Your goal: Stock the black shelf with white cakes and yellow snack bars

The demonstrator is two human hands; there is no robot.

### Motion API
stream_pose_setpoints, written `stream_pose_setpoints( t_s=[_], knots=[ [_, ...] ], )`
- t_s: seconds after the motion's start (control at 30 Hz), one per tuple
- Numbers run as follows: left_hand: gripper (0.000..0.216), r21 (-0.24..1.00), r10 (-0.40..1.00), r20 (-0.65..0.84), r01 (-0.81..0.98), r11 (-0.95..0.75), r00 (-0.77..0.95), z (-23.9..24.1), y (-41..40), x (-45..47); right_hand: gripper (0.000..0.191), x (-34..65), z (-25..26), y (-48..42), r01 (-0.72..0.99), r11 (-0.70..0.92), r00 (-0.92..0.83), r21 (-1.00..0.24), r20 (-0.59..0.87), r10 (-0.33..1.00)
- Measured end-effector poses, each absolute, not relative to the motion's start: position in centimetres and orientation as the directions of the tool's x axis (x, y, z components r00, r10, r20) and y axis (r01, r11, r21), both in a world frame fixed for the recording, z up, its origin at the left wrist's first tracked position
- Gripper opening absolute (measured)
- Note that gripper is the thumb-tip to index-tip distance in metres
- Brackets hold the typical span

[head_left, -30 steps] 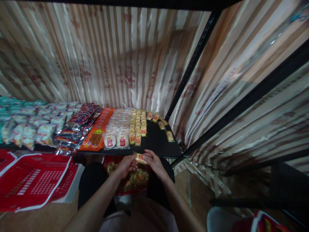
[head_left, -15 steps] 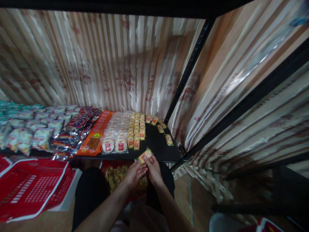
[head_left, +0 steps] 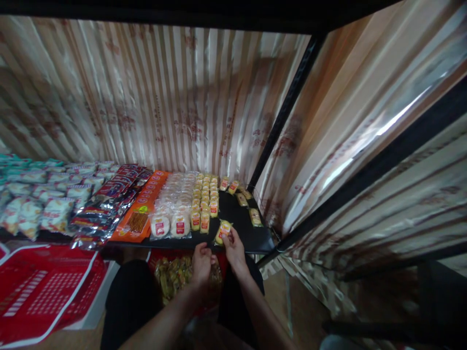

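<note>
My right hand (head_left: 235,250) pinches a small yellow snack pack (head_left: 222,232) with a red label at the shelf's front edge. Close by on the left, my left hand (head_left: 203,262) holds nothing, its fingers loosely curled and apart. Beyond them, small yellow packs (head_left: 205,201) stand in tight rows on the black shelf (head_left: 233,214). A few loose yellow packs (head_left: 255,217) lie further right. Below my hands, between my knees, sits a red container of wrapped yellow snacks (head_left: 174,277).
Left along the shelf are round white cracker packs (head_left: 180,224), an orange stick-snack bag (head_left: 136,221), dark red packets (head_left: 109,199) and white bags (head_left: 56,214). A red basket (head_left: 47,287) stands lower left. Black posts (head_left: 288,112) and a striped curtain (head_left: 164,97) enclose the shelf.
The yellow pack has moved forward to the shelf edge in my right hand and turned more upright. My left hand has let go of it and drawn back slightly.
</note>
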State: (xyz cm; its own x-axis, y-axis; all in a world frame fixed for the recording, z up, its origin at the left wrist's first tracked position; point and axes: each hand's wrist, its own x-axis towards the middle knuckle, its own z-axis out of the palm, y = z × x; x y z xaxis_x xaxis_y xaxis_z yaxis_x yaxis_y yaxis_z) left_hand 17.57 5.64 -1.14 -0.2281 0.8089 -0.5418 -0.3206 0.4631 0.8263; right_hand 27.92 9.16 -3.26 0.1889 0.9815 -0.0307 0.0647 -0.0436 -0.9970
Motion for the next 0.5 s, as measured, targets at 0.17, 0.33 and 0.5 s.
stream_pose_setpoints(
  t_s=[0.17,0.33,0.5],
  knots=[
    [0.024,0.856,0.894,-0.438,-0.346,0.383,-0.095,-0.4,6.7,17.9,0.056,28.3,-4.1,11.5,0.227,-0.001,0.215,-0.974,0.049,0.975],
    [0.029,0.82,0.881,-0.464,-0.42,0.388,-0.091,-0.2,8.1,18.5,0.049,28.3,-4.6,13.4,0.301,0.038,0.25,-0.953,0.117,0.961],
    [0.03,0.818,0.893,-0.442,-0.45,0.358,-0.092,-0.9,9.2,18.8,0.04,28.1,-4.7,15.0,0.343,0.083,0.226,-0.936,0.168,0.96]
  ],
)
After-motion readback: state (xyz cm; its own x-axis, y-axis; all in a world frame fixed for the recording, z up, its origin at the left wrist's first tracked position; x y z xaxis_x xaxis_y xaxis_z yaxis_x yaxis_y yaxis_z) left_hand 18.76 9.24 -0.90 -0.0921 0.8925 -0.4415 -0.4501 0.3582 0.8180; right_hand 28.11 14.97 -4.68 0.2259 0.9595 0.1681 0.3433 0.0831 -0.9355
